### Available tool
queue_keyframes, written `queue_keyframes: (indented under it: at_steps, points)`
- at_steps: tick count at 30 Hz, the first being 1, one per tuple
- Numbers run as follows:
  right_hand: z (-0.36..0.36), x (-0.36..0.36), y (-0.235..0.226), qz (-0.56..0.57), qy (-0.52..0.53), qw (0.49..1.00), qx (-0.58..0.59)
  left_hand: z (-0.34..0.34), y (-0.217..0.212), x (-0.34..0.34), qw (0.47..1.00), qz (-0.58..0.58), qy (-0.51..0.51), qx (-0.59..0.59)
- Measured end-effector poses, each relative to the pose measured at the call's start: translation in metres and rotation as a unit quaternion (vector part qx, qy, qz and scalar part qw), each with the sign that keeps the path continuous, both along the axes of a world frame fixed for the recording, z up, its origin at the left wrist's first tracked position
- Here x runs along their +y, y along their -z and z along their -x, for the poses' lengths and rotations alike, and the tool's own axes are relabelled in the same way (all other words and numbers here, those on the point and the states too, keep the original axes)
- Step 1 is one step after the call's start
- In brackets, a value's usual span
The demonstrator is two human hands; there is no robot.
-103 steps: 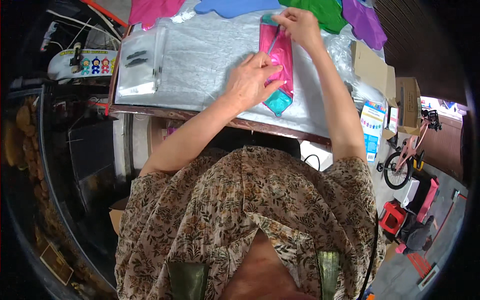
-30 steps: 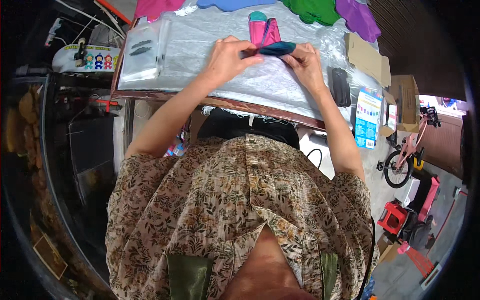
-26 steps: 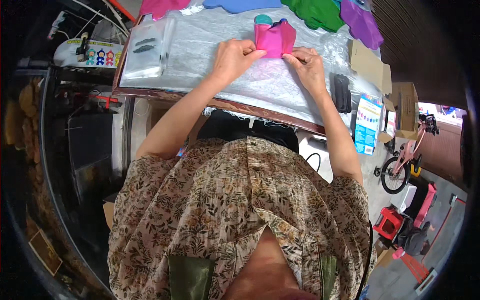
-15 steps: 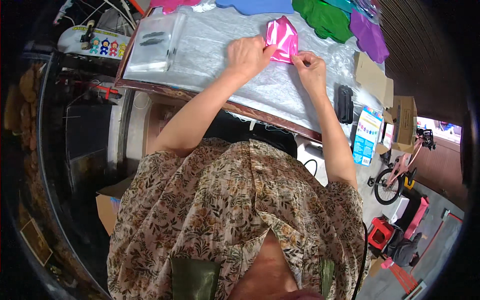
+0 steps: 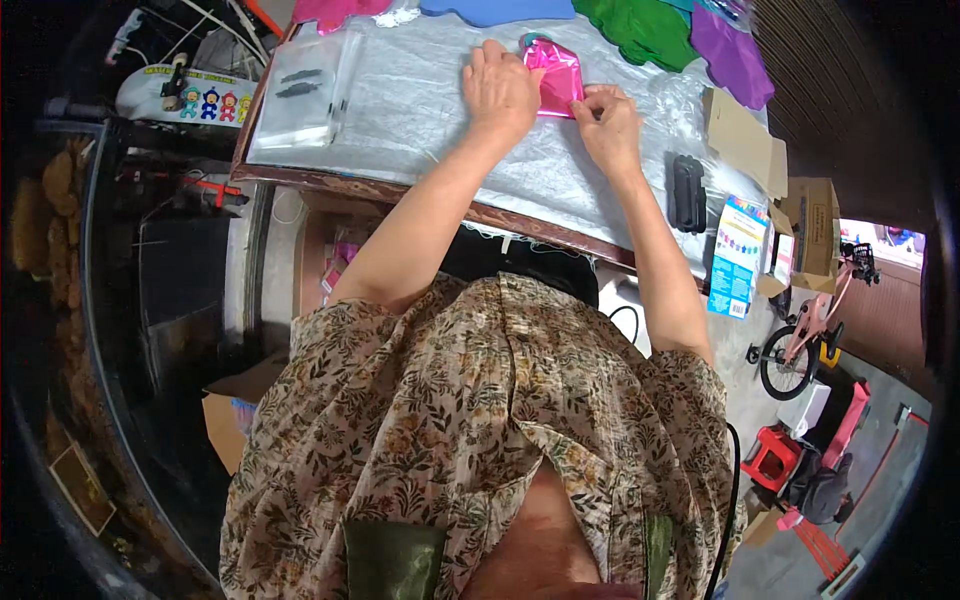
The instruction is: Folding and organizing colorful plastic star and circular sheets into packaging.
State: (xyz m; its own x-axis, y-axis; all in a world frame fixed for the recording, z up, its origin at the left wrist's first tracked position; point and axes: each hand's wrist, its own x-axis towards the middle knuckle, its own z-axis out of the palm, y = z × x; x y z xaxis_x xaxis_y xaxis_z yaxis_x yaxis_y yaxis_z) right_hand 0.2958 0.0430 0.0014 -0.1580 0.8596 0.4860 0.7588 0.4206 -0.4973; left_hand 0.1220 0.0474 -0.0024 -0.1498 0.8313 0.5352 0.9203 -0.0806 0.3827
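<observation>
A shiny pink foil packet [image 5: 556,82] lies on the crinkled, silvery-white table covering [image 5: 420,110], with a bit of teal at its top. My left hand [image 5: 500,92] rests against its left edge, fingers stretched out flat and the thumb laid over the foil. At the lower right corner, my right hand [image 5: 608,122] pinches the packet between thumb and forefinger. What lies under the left palm is hidden.
A clear plastic bag stack [image 5: 300,95] sits at the left. Pink, blue, green and purple pieces [image 5: 735,55] line the far edge. Right of my arm are a black case [image 5: 687,193], an opened cardboard flap [image 5: 740,140] and a blue-white box [image 5: 738,255]. A bicycle [image 5: 795,345] stands beyond.
The pink packet lies flatter, and teal now shows at its top. My left hand has moved up along its side with fingers straightened. The right hand keeps its pinch on the corner.
</observation>
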Motion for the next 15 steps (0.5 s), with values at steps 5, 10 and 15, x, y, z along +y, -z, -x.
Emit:
queue_keyframes:
  at_steps: [5, 10, 15]
  points:
    - [0.004, -0.017, -0.011, 0.092, 0.013, 0.994, 0.063, 0.006, -0.002, -0.003, 0.978, 0.028, 0.047, -0.202]
    - [0.021, -0.052, -0.048, 0.177, -0.068, 0.932, 0.309, 0.006, -0.011, -0.026, 0.780, 0.055, 0.120, -0.612]
    - [0.025, -0.078, -0.069, 0.158, -0.065, 0.945, 0.280, 0.002, -0.046, -0.061, 0.556, 0.123, 0.250, -0.783]
